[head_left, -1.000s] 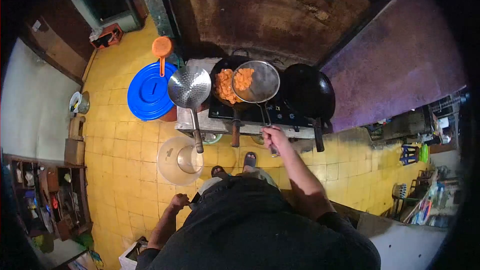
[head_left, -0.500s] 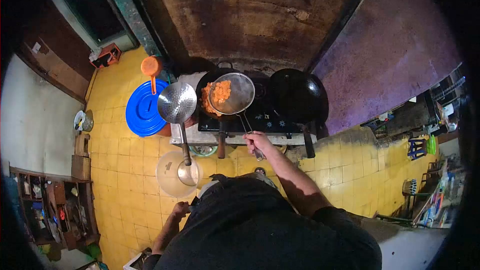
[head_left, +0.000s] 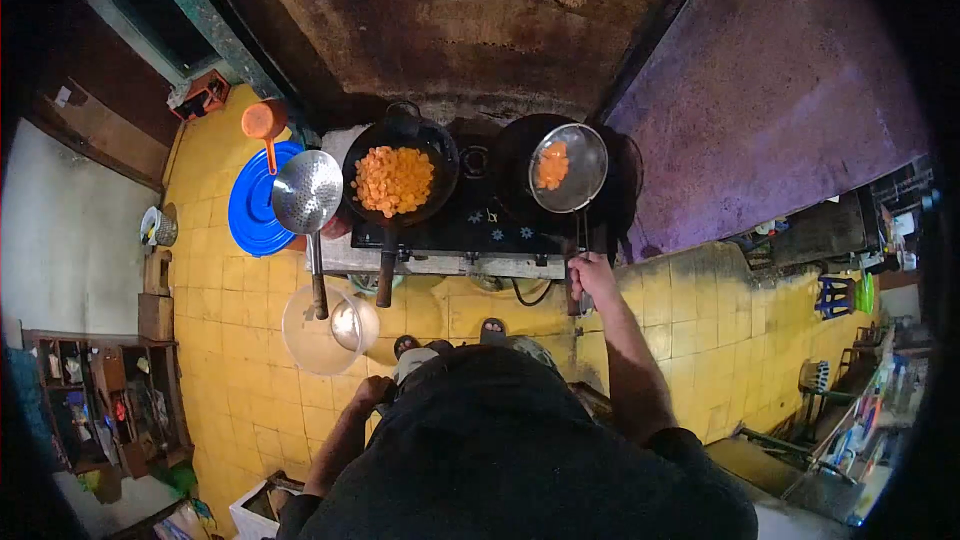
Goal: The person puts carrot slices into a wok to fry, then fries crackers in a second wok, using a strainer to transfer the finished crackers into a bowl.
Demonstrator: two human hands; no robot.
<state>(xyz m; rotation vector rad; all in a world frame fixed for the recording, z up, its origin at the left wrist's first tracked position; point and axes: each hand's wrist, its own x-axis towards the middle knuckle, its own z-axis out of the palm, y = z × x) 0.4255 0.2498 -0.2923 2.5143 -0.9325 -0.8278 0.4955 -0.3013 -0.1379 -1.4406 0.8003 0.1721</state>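
In my right hand (head_left: pixel 594 280) is the handle of a round mesh strainer (head_left: pixel 585 180), its fingers wrapped round it. Some orange pieces (head_left: pixel 552 166) lie at the left of the mesh, and the strainer hangs over the black wok (head_left: pixel 512 155) on the right of the stove. A second wok (head_left: pixel 388 239), on the left, holds a heap of orange pieces (head_left: pixel 393 180) that look like sliced carrot. My left hand (head_left: pixel 374 392) is low beside my body, fingers curled; what they hold, if anything, is hidden.
Left of the stove, a perforated metal skimmer (head_left: pixel 308 190) lies near a blue lid (head_left: pixel 250 230) with an orange dipper (head_left: pixel 264 120) by it. A clear plastic basin (head_left: pixel 305 340) is on the yellow tiled floor (head_left: pixel 240 340). Wooden boards stand behind the stove (head_left: pixel 470 230).
My right hand has carried the strainer from above the left wok to above the right one. More orange pieces now show in the left wok. The view has shifted rightward.
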